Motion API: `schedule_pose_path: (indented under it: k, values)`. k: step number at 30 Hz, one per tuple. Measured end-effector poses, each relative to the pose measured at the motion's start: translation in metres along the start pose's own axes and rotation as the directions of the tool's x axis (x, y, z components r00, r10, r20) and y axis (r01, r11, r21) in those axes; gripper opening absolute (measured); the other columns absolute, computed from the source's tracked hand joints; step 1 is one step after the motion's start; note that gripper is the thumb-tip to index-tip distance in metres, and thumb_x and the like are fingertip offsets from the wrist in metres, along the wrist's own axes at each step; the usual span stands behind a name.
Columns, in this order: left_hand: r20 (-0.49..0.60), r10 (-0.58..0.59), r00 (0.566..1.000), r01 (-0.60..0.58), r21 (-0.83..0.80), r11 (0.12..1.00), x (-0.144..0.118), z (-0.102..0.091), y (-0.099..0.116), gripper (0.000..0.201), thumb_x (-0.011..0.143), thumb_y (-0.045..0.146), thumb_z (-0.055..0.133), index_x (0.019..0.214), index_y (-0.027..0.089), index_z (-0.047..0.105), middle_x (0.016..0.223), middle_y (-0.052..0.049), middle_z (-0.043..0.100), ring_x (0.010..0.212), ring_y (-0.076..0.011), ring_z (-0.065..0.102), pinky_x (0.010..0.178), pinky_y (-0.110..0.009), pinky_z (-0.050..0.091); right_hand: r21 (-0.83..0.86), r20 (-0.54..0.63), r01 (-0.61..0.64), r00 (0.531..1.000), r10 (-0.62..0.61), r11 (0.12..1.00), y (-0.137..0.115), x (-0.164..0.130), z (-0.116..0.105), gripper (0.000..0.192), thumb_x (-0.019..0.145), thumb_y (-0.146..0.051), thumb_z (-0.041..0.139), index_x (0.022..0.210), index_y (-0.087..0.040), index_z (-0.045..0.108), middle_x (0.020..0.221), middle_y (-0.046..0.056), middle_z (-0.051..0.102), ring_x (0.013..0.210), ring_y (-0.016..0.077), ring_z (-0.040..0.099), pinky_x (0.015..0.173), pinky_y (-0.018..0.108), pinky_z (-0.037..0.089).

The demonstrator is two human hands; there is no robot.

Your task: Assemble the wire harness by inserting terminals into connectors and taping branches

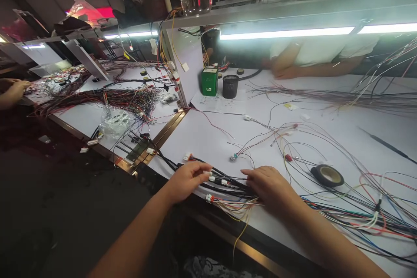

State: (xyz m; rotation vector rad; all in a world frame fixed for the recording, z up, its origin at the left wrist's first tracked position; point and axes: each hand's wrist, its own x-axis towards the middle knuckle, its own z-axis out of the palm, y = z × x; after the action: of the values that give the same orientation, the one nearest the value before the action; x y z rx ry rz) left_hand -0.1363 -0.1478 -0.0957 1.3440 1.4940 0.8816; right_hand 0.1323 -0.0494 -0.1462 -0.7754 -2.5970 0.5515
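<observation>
A black wire harness [228, 184] with white connectors lies along the near edge of the white table [208, 134]. My left hand [187, 179] rests on its left end, fingers curled around the cables next to the white connectors [216, 179]. My right hand [269, 184] lies palm down on the bundle just to the right, fingers pressing the wires flat. Thin yellow and red wires [239, 208] fan out under and in front of the right hand, and one yellow wire hangs over the table edge.
A roll of black tape [326, 175] lies to the right among loose coloured wires [358, 217]. A green box [209, 81] and a black mesh cup [230, 86] stand at the back. A person across the table [306, 63] handles a long wire bundle. Another hand [14, 91] is at far left.
</observation>
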Motion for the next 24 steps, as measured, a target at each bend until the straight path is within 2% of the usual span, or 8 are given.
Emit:
schedule_pose_path:
  k: [3, 5, 8, 11, 15, 18, 21, 24]
  values:
    - [0.092, 0.117, 0.989, -0.139, 0.306, 0.942, -0.025, 0.009, -0.001, 0.023, 0.090, 0.031, 0.051, 0.106, 0.022, 0.065, 0.105, -0.006, 0.066, 0.100, -0.0195, 0.058, 0.090, -0.033, 0.044, 0.092, 0.014, -0.023, 1.000, 0.022, 0.996, 0.000, -0.002, -0.003, 0.022, 0.092, -0.024, 0.048, 0.109, -0.024, 0.061, 0.094, 0.005, 0.069, 0.088, 0.0188, 0.060, 0.079, 0.036, 0.046]
    - [0.126, 0.147, 0.981, -0.185, 0.391, 0.901, -0.039, 0.020, -0.006, 0.026, 0.090, 0.031, 0.050, 0.113, 0.023, 0.061, 0.106, -0.006, 0.066, 0.099, -0.0204, 0.058, 0.090, -0.034, 0.044, 0.128, 0.009, -0.029, 1.000, 0.028, 0.991, 0.000, -0.003, -0.003, 0.019, 0.092, -0.024, 0.048, 0.103, -0.024, 0.063, 0.093, 0.004, 0.068, 0.087, 0.0180, 0.060, 0.079, 0.035, 0.047]
    - [0.095, 0.173, 0.980, -0.197, 0.438, 0.877, -0.052, 0.035, -0.012, 0.030, 0.088, 0.031, 0.055, 0.117, 0.024, 0.059, 0.107, -0.006, 0.066, 0.100, -0.0216, 0.057, 0.091, -0.036, 0.043, 0.152, -0.004, -0.048, 0.999, 0.050, 0.987, -0.001, -0.004, -0.003, 0.020, 0.091, -0.024, 0.049, 0.106, -0.025, 0.062, 0.092, 0.004, 0.068, 0.087, 0.0184, 0.060, 0.079, 0.036, 0.048]
    - [0.035, 0.129, 0.991, -0.133, 0.367, 0.921, -0.052, 0.039, -0.006, 0.022, 0.089, 0.031, 0.053, 0.108, 0.024, 0.061, 0.103, -0.005, 0.065, 0.096, -0.0201, 0.057, 0.087, -0.033, 0.044, 0.184, -0.046, -0.039, 0.998, 0.048, 0.982, -0.002, -0.006, -0.005, 0.029, 0.089, -0.020, 0.050, 0.116, -0.026, 0.057, 0.101, 0.005, 0.066, 0.095, 0.0199, 0.059, 0.084, 0.038, 0.048]
    - [-0.077, -0.008, 0.997, 0.018, 0.123, 0.992, -0.037, 0.033, 0.022, 0.020, 0.089, 0.036, 0.051, 0.100, 0.022, 0.060, 0.097, -0.004, 0.061, 0.084, -0.0163, 0.059, 0.075, -0.028, 0.047, 0.259, -0.141, -0.002, 0.989, 0.040, 0.966, -0.003, -0.007, -0.015, 0.041, 0.086, -0.015, 0.050, 0.124, -0.028, 0.051, 0.123, 0.007, 0.056, 0.114, 0.0211, 0.051, 0.097, 0.040, 0.044]
    - [-0.113, -0.042, 0.993, 0.046, 0.038, 0.998, -0.019, 0.029, 0.046, 0.023, 0.087, 0.038, 0.053, 0.101, 0.022, 0.060, 0.085, -0.002, 0.061, 0.077, -0.0147, 0.059, 0.074, -0.027, 0.046, 0.313, -0.139, -0.042, 0.986, 0.090, 0.949, -0.008, -0.008, -0.026, 0.035, 0.087, -0.016, 0.048, 0.119, -0.028, 0.052, 0.113, 0.005, 0.059, 0.104, 0.0184, 0.056, 0.090, 0.036, 0.047]
    - [-0.121, -0.021, 0.992, 0.029, 0.064, 0.998, 0.003, 0.028, 0.065, 0.026, 0.086, 0.041, 0.053, 0.103, 0.022, 0.061, 0.072, 0.002, 0.059, 0.070, -0.0133, 0.056, 0.067, -0.025, 0.043, 0.345, -0.102, -0.074, 0.988, 0.115, 0.936, -0.015, -0.007, -0.033, 0.026, 0.090, -0.021, 0.048, 0.114, -0.027, 0.054, 0.099, 0.004, 0.062, 0.089, 0.0165, 0.059, 0.079, 0.032, 0.049]
    - [-0.095, -0.007, 0.995, 0.015, 0.090, 0.996, 0.029, 0.027, 0.075, 0.030, 0.085, 0.043, 0.054, 0.105, 0.023, 0.061, 0.071, 0.002, 0.059, 0.066, -0.0127, 0.055, 0.061, -0.024, 0.042, 0.337, -0.127, -0.147, 0.972, 0.200, 0.930, -0.022, 0.004, -0.036, 0.024, 0.091, -0.030, 0.047, 0.112, -0.025, 0.056, 0.096, 0.004, 0.063, 0.082, 0.0168, 0.059, 0.072, 0.031, 0.048]
